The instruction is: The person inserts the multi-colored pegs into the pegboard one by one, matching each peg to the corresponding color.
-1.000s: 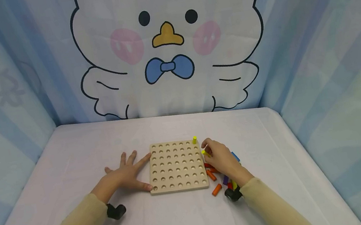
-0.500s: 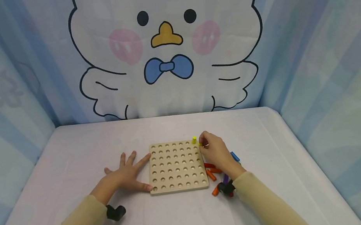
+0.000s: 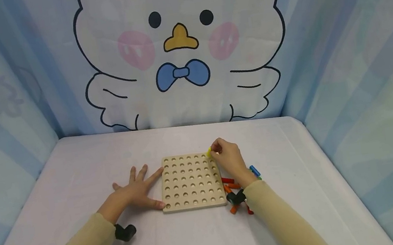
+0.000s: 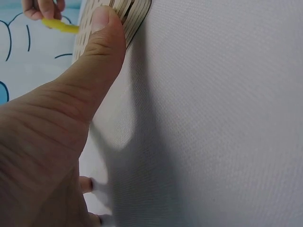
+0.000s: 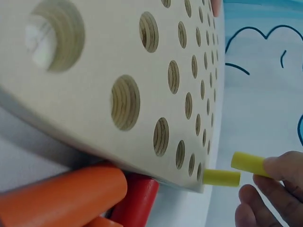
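Note:
A square wooden pegboard with rows of round holes lies on the table. My left hand has its fingers spread; thumb and index finger touch the board's left edge. With thumb and fingertips, my right hand pinches a yellow peg over the far right corner. A second yellow peg stands in a hole at that corner, just beside the held one. Both pegs blend together in the head view.
Right of the board lie loose pegs: a red peg, a blue peg and several orange ones, partly hidden under my right wrist. The white-covered table meets a printed cloth backdrop at the back.
My right hand has carried the yellow peg away from the loose pegs, up and left to the board's far right corner. The left hand stays in place.

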